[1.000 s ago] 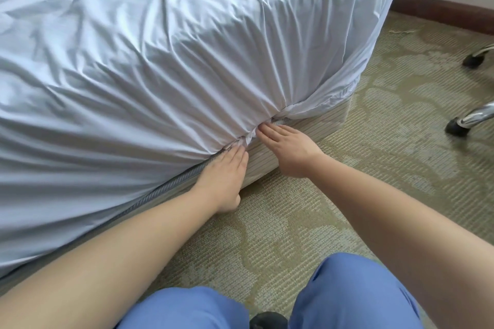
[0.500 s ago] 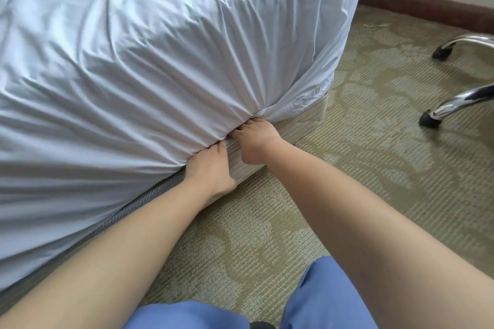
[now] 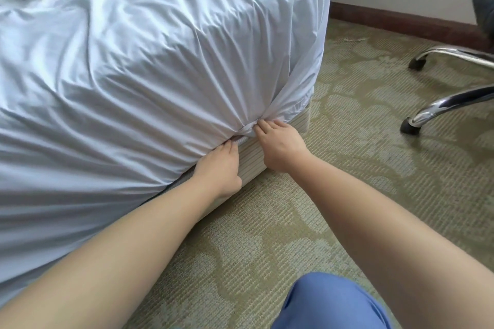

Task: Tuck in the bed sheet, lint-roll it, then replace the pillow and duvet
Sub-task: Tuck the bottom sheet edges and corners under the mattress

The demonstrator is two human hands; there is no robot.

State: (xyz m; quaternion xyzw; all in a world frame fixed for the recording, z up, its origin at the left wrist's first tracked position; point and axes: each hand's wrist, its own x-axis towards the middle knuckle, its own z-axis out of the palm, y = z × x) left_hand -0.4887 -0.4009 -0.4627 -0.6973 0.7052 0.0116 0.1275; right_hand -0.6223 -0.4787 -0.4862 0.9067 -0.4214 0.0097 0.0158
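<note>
While tucking, note sheet (image 3: 165, 83) bunch directly ahead of right hand (image 3: 280, 145) fingertips, pinched there; left hand (image 3: 222, 165) just beside, fingers straight, pressing sheet under mattress edge.

Setting: a bedroom, likely a hotel room. Evidence: bed (image 3: 280, 147) with white bed sheet (image 3: 160, 75) filling the left of the frame; patterned green carpet (image 3: 334, 195) across the floor; dark wooden skirting board (image 3: 401, 23) at upper right. Chrome swivel chair base (image 3: 449, 101) on castors at right edge.
</note>
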